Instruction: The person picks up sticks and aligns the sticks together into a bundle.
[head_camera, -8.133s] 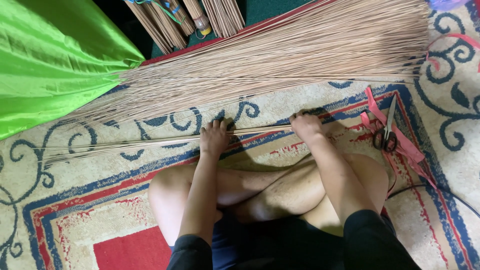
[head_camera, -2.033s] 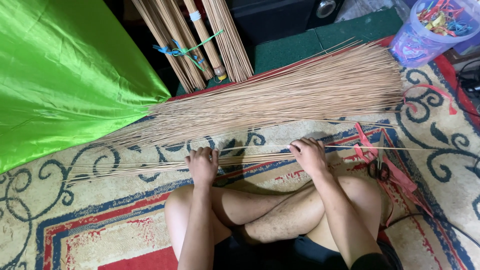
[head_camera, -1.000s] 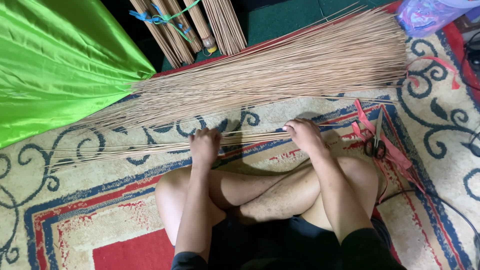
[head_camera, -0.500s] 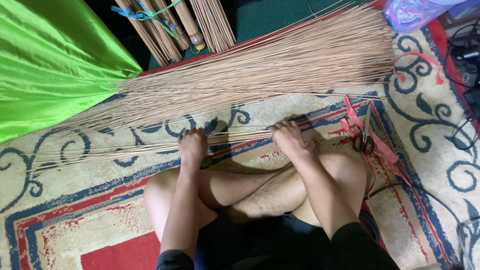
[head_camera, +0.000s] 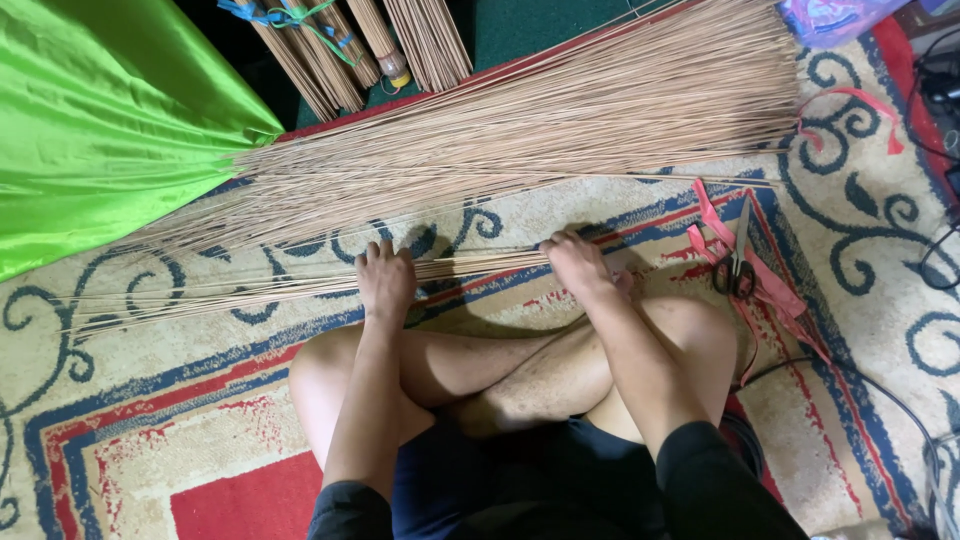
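— Since you're sitting cross-legged, what sits closest to you?

— My crossed legs (head_camera: 520, 370) fill the six o'clock side, on the patterned carpet (head_camera: 150, 440). Just beyond my knees, near the middle, lies a thin bundle of sticks (head_camera: 300, 285), running from nine o'clock toward three. My left hand (head_camera: 385, 282) presses down flat on it, fingers spread, probably to keep the strands from rolling. My right hand (head_camera: 578, 265) is curled around the thicker ends, gripping them together.

— How do the sticks look?

— Pale tan, long and very slender, fanning loose toward nine o'clock.

— And farther out?

— At three o'clock, scissors (head_camera: 738, 265) lie on a pink ribbon (head_camera: 770, 290), within my reach. Toward twelve lies the large heap of sticks (head_camera: 560, 120); green cloth (head_camera: 100, 120) at ten, tied bundles (head_camera: 340, 50) beyond.
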